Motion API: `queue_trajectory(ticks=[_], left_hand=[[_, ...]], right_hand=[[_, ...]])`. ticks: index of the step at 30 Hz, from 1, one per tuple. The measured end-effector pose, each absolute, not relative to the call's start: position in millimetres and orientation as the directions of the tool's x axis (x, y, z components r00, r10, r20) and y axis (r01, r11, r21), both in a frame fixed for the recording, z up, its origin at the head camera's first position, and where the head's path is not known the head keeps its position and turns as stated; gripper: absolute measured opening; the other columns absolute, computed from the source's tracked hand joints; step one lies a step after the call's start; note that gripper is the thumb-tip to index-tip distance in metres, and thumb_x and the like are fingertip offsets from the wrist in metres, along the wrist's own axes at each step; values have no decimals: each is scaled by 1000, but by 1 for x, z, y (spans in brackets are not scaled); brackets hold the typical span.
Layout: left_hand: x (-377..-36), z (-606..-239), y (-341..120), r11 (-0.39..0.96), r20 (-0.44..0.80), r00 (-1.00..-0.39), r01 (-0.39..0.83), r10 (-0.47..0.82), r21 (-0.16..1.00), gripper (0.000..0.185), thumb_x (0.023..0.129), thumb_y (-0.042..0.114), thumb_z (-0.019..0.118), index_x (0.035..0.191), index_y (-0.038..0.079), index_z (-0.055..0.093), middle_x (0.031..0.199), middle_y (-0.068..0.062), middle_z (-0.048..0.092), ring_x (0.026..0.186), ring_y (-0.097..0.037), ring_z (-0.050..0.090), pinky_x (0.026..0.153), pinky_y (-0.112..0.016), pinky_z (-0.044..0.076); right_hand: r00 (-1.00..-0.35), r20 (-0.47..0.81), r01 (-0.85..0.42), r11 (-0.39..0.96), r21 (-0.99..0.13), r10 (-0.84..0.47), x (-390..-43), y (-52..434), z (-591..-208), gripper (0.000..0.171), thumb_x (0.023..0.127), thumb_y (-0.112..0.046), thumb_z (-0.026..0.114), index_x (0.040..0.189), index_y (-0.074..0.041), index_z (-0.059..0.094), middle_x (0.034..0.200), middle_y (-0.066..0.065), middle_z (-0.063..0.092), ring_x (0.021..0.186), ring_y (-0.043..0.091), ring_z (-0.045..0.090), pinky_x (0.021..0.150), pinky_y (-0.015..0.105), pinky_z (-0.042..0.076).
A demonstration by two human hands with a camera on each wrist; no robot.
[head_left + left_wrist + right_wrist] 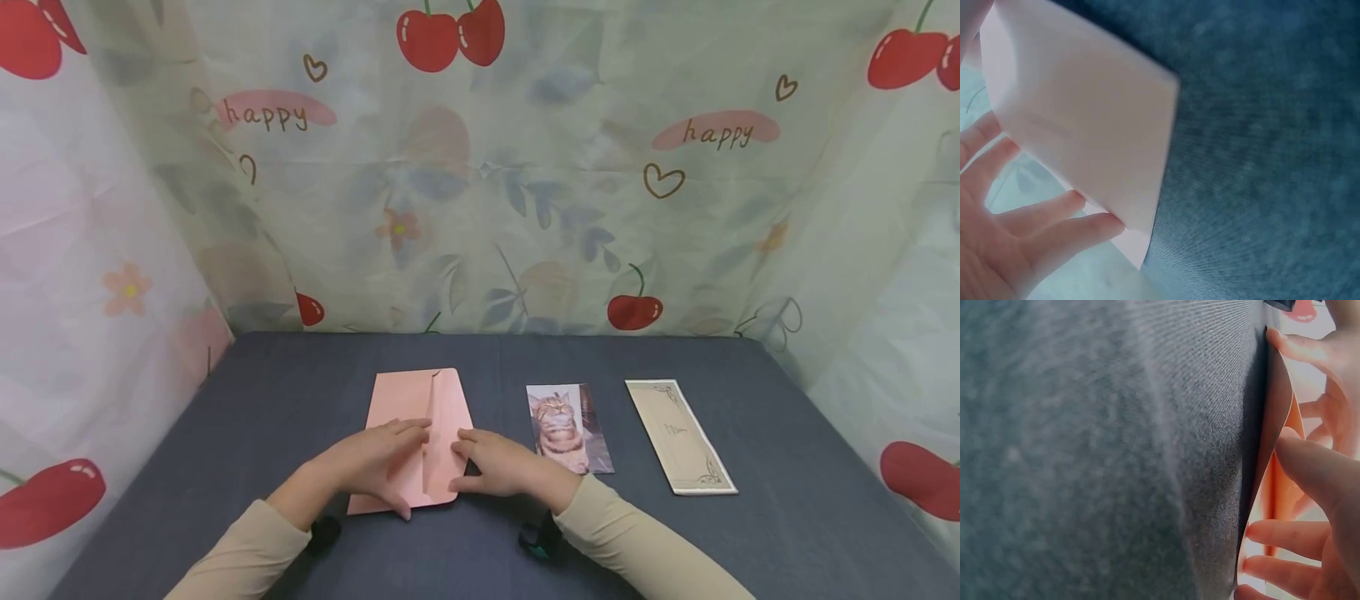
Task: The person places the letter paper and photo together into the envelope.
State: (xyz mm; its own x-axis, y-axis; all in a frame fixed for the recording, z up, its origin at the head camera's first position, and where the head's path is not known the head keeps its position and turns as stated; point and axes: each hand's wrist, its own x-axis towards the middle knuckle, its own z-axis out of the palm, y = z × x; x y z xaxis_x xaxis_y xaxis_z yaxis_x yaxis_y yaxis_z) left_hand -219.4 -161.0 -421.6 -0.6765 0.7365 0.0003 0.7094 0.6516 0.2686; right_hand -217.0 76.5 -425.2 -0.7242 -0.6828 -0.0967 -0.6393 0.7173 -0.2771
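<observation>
Pink envelope point(401, 400) looks light, creasable; best edge-held; left hand point(378, 458) at eight o'clock, right hand point(502, 465) at four, touch, spread, ungripping.

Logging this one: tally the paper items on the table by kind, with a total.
Envelope: 1 (pink)
Photo: 1 (cat)
Card: 1 (beige)
Total: 3

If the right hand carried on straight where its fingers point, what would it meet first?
The pink envelope flap, which the right hand touches; beyond, probably the left hand, though heights are unclear.
</observation>
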Motion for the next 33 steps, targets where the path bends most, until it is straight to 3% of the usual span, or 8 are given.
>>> queue_trajectory(ticks=[8,15,22,33], left_hand=[[-220,-421,-162,664,-22,-692,682,721,307,101,57,62,78,135,8,45,146,-8,40,131,-25,43,103,-46,42],[-220,-420,-162,675,-40,-699,672,714,305,101,57,61,79,136,9,44,147,-8,39,132,-26,42,104,-46,41],[-220,-420,-162,672,-39,-692,684,721,285,101,57,60,80,136,8,43,147,-8,39,132,-26,42,105,-45,40],[-220,-419,-162,663,-37,-685,689,728,291,103,56,59,80,137,8,42,148,-8,38,133,-25,41,106,-44,39]], right_hand=[[-736,-54,-628,711,-316,-675,-221,83,-421,53,87,-41,61,127,-7,55,137,14,51,127,28,49,105,42,40],[-734,91,-646,649,-403,-673,-225,104,-413,47,88,-31,62,124,-2,56,125,13,59,117,26,55,98,41,45],[-792,150,-578,648,-495,-591,-227,137,-411,43,88,-26,63,121,2,57,118,16,63,103,31,63,88,43,51],[-878,189,-462,678,-572,-439,-231,185,-418,36,86,-17,66,115,3,60,108,17,66,92,28,64,79,42,54]])
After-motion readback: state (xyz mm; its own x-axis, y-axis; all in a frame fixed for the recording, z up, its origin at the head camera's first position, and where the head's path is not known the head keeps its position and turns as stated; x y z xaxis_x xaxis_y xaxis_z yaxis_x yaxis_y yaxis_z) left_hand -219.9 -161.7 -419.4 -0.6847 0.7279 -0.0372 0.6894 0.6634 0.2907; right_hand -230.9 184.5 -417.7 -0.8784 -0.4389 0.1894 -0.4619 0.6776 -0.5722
